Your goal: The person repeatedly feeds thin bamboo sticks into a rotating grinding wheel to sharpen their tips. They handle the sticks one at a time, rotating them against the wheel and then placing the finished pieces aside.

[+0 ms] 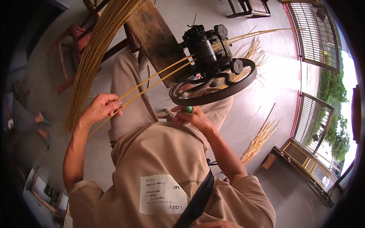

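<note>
My left hand pinches two thin yellow cane or bamboo strips between thumb and fingers. From there the strips slant up into a black hand-cranked roller machine, pass between its metal rollers, and stick out on the far side. My right hand is at the green handle of the machine's iron flywheel, its fingers closed around the grip and partly blurred. The machine sits at the end of a worn wooden plank bench. My knees are on either side of the bench's end.
A long bundle of strips hangs over the bench at left. Loose strips lie on the floor behind the machine and in a pile at right. A red wooden chair stands at left. Another person's feet show at far left.
</note>
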Tool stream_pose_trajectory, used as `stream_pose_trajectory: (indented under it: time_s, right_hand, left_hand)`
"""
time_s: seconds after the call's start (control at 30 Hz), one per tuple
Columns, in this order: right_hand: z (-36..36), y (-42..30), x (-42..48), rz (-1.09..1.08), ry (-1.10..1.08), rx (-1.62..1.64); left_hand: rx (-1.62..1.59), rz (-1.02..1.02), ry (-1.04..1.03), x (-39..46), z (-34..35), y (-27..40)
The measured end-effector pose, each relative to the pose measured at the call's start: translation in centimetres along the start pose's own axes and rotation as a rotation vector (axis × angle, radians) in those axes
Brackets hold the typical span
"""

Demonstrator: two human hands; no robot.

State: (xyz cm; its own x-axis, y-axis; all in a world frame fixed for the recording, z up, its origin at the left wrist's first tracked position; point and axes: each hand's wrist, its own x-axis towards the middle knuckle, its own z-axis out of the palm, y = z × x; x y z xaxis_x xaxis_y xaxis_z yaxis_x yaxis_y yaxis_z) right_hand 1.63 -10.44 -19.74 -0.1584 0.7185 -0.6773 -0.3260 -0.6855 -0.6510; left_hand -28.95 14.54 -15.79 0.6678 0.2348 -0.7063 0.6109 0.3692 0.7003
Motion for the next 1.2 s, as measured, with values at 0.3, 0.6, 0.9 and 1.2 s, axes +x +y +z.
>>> stream_pose_trajectory:
  time_s: [0.3, 0.6, 0.9, 1.2]
  right_hand:
    - [-9.9, -3.6, 5.3, -0.273, 0.835, -1.008]
    - [-14.7, -6.0, -7.8, -0.422, 0.781, -0.745]
    - [-1.3, 3.2, 3.3, 0.022, 0.073, 0.047]
    - [-19.4, -4.3, 1.0, -0.284, 0.821, -1.08]
  left_hand:
    - [0.039, -0.001, -0.074, 1.2, 0.4, -0.3]
    - [0.092, -0.058, -0.095, 1.1, 0.5, 0.7]
    - [0.104, 0.008, -0.11, 2.0, 1.0, 0.6]
    - [0.032, -0.008, -0.133, 3.3, 0.1, 0.5]
